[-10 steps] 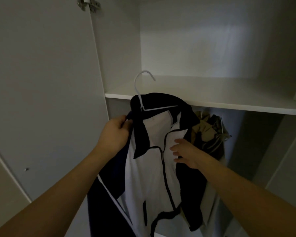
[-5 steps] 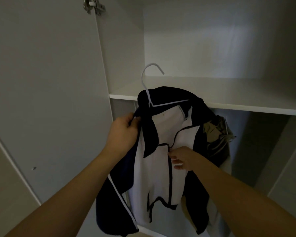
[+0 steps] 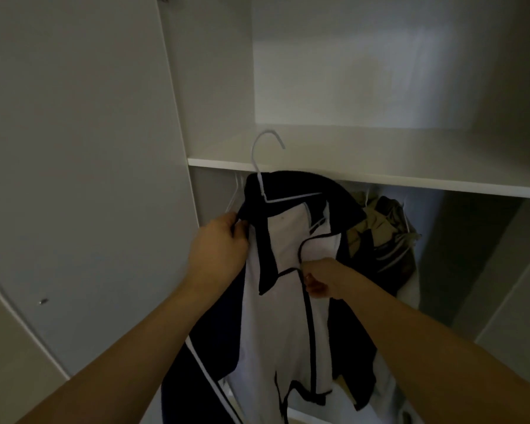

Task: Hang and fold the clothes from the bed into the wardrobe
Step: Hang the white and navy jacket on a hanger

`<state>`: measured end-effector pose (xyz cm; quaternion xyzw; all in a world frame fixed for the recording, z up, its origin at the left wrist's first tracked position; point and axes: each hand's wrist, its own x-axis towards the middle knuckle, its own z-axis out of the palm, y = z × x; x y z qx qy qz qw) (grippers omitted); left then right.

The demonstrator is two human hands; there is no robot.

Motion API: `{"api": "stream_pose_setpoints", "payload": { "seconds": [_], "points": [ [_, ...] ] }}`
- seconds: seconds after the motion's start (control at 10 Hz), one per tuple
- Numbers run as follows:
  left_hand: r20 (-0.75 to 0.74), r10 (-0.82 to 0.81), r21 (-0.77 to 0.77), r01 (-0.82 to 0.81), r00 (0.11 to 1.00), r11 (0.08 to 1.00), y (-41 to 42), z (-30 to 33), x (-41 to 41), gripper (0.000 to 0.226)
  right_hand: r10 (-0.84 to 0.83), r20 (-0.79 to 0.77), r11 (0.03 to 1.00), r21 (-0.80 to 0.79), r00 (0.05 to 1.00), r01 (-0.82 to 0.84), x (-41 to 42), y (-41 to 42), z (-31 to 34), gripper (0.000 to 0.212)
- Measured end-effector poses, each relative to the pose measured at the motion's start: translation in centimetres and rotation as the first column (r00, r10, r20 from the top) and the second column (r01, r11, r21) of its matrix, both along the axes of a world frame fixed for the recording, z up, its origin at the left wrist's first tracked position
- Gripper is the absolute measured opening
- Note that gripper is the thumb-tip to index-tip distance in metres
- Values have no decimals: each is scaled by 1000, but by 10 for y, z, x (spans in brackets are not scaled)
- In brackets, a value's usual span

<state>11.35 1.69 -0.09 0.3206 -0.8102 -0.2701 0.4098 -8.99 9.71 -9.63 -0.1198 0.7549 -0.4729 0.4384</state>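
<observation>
One olive garment (image 3: pixel 380 228) behind jacket (image 3: pixel 288 301)

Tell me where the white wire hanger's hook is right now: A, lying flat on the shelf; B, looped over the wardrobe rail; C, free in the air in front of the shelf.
C: the white wire hanger's hook stands free in front of the white wardrobe shelf, touching nothing.

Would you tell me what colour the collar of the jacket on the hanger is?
Dark navy, nearly black, against the jacket's white front; the head view shows it best.
</observation>
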Motion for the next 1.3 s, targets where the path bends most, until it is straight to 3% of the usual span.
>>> {"api": "stream_pose_setpoints", "payload": {
  "seconds": [0.2,0.5,0.6,0.8,1.0,1.2,1.3],
  "points": [
    [88,29,73,-35,996,997,-27,-42,-14,37,12,103,995,94,995,-21,-4,-21,-27,17],
    [132,-98,132,81,986,988,-97,-95,-96,30,-173,228,978,-77,958,195,-66,-73,-95,10],
    [174,-126,137,103,977,985,-117,-123,-137,33,-184,231,975,-81,955,207,-97,-93,-128,10],
    [218,-12,35,5,976,999,-153,-153,-217,38,-149,194,973,-143,970,178,-163,-127,-160,6],
    [218,12,46,-23,976,999,-163,-143,-296,24,-182,99,951,-234,978,201,-232,-148,-159,12],
    [160,26,48,-34,987,998,-175,-134,-348,30,-252,88,928,-260,964,267,-279,-164,-158,12],
    [187,49,83,-66,981,994,-181,-132,-368,17,-265,87,928,-249,960,279,-291,-164,-156,20]
  ]
}}
